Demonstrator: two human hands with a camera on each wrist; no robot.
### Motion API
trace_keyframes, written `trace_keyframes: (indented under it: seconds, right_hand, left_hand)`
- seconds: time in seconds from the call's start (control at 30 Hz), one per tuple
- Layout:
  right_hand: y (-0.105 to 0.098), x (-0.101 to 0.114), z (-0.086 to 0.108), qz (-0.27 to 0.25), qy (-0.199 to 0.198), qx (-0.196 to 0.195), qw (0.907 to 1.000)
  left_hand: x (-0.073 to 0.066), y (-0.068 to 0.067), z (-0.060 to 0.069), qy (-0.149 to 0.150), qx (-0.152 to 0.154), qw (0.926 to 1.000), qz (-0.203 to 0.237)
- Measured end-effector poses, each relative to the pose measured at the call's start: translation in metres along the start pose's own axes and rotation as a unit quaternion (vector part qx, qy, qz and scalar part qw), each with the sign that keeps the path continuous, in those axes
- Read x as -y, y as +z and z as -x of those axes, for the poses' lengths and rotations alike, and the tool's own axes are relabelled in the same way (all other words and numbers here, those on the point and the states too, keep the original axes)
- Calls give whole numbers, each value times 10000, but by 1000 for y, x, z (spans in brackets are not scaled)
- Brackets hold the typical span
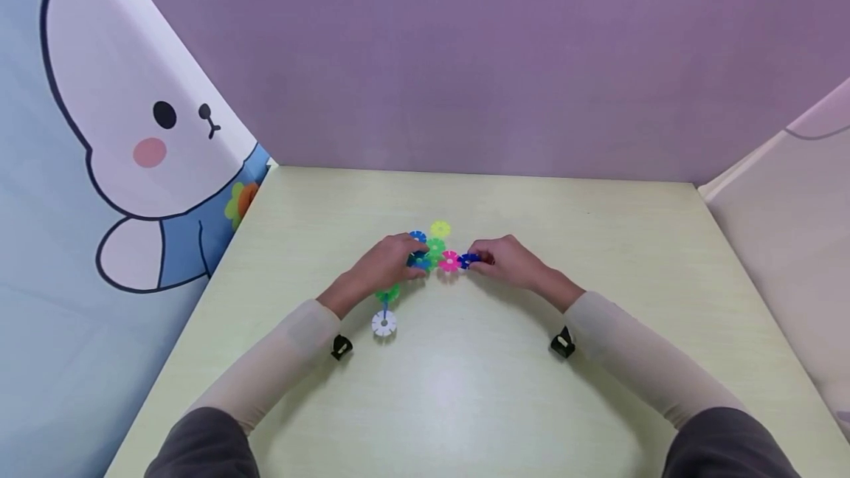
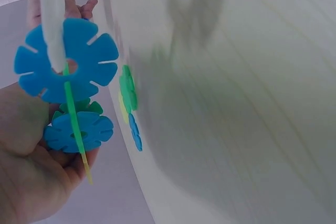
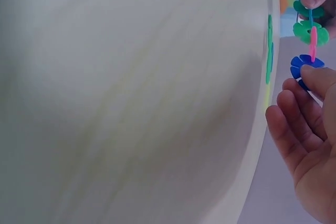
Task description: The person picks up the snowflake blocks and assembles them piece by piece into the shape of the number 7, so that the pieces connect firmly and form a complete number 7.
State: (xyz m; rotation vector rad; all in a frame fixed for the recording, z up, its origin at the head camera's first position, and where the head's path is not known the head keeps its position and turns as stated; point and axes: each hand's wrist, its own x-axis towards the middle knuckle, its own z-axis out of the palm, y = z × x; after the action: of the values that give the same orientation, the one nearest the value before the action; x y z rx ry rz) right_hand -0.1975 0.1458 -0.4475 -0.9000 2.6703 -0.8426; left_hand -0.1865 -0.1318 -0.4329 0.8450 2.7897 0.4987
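Note:
My left hand (image 1: 393, 260) grips a chain of slotted plastic snowflake discs by its middle, around a blue disc (image 1: 420, 262). From that side hang a green disc (image 1: 388, 293) and a white disc (image 1: 384, 324). Toward the right the chain runs to a pink disc (image 1: 449, 261), seen edge-on in the right wrist view. With thumb and fingers, my right hand (image 1: 508, 260) pinches a dark blue disc (image 3: 304, 65) at the pink disc's edge. Whether these two are interlocked I cannot tell. The left wrist view shows a large blue disc (image 2: 89, 59) up close.
Flat on the pale table (image 1: 451, 389), just beyond the hands, lie a yellow disc (image 1: 440, 229), a green disc (image 2: 128, 88) and a blue disc (image 2: 135, 132). A purple panel (image 1: 465, 57) rises behind the table; a cartoon-printed cloth (image 1: 133, 242) hangs at left.

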Motion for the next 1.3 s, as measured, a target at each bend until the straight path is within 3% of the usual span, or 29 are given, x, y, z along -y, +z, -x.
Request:
trace_keyframes:
  seconds: [0.47,1.03,1.3]
  right_hand:
    - [0,5,-3,259,-137,-207,9994]
    - [-2,7,-2,340,-27,-190,9992]
    - [1,8,-2,440,-299,-358,9979]
  left_hand:
    - [0,-3,1,94,-103,9999,-52]
    - [-5,-3,-1,89,-64,9999,-78]
    - [-7,-4,-1,169,-93,9997,-114]
